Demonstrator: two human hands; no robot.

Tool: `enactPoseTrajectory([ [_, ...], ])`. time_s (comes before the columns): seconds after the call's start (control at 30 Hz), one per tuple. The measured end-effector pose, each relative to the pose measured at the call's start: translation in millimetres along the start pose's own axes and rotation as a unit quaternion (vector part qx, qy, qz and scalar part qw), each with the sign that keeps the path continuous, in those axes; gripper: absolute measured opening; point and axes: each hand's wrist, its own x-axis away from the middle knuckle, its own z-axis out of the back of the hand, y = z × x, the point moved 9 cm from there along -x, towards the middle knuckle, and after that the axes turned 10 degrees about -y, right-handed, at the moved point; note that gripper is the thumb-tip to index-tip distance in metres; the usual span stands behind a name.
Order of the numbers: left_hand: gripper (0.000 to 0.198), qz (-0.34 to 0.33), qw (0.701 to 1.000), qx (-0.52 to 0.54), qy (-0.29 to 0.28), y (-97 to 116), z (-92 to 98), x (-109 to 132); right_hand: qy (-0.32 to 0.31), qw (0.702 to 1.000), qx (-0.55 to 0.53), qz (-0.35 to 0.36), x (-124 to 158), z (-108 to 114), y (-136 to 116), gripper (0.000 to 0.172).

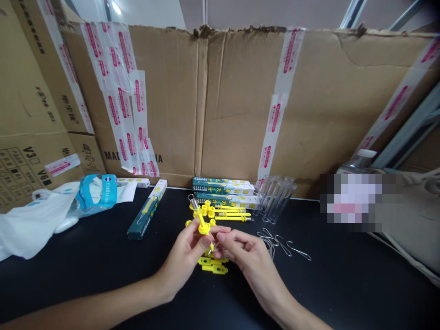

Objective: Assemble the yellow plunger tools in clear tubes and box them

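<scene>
My left hand (184, 256) and my right hand (240, 261) meet above the black table. Between their fingers is a yellow plastic rod-shaped part (203, 228) with a metal coil spring (193, 201) at its upper end. A thin metal pin (210, 250) shows at its lower end, partly hidden by my fingers. Below my hands lies a small heap of flat yellow plastic pieces (213, 268). Several finished-looking yellow rods (231, 213) lie just beyond, with loose wire hooks (278, 243) to the right of my right hand.
Printed boxes (223, 190) are stacked against a taped cardboard wall (240, 101). Clear plastic tubes (275, 199), a dark green box (147, 210), a blue packet (98, 195) and a white bag (34, 220) stand around. A blurred patch covers something at right.
</scene>
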Motion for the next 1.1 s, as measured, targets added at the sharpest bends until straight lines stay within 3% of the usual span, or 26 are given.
enactPoseTrajectory([
  [0.27, 0.048, 0.001, 1.000, -0.029, 0.004, -2.8, 5.9, -2.0, -0.004, 0.999, -0.041, -0.004, -1.4, -2.8, 6.3, 0.027],
  [0.7, 0.050, 0.004, 0.999, -0.006, 0.044, -4.0, 13.4, -2.1, -0.008, 0.999, -0.034, 0.001, -2.2, -5.9, 5.1, 0.034],
  [1.1, 0.030, -0.014, 0.995, -0.088, 0.040, 10.7, 7.4, 4.9, -0.025, 1.000, -0.007, 0.007, -6.0, -0.7, -2.6, 0.032],
])
